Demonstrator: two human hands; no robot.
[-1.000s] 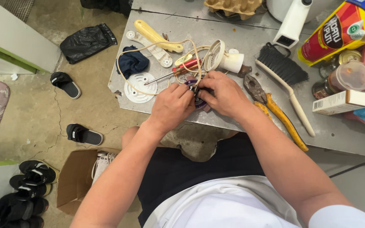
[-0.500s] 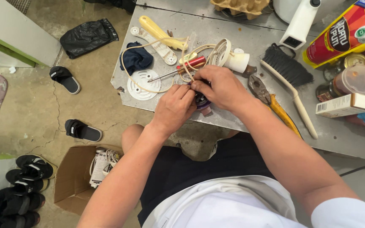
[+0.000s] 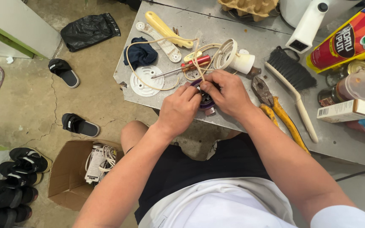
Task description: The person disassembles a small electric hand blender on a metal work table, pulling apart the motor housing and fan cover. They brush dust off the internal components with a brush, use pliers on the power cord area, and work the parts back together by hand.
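Both hands meet over a small dark purple round part at the near edge of a grey metal table. My left hand holds the part from the left. My right hand grips it from the right, fingertips pinching at its top. A cream cord loops from the part across the table. A red-handled screwdriver lies just behind the hands, beside a white round vent cover.
Yellow-handled pliers and a black brush lie right of my hands. A dark blue cloth, yellow and white plastic casings, bottles and a box crowd the table. Slippers and a cardboard box sit on the floor.
My hands stay on the purple part and have shifted only slightly; the view has tilted a little.
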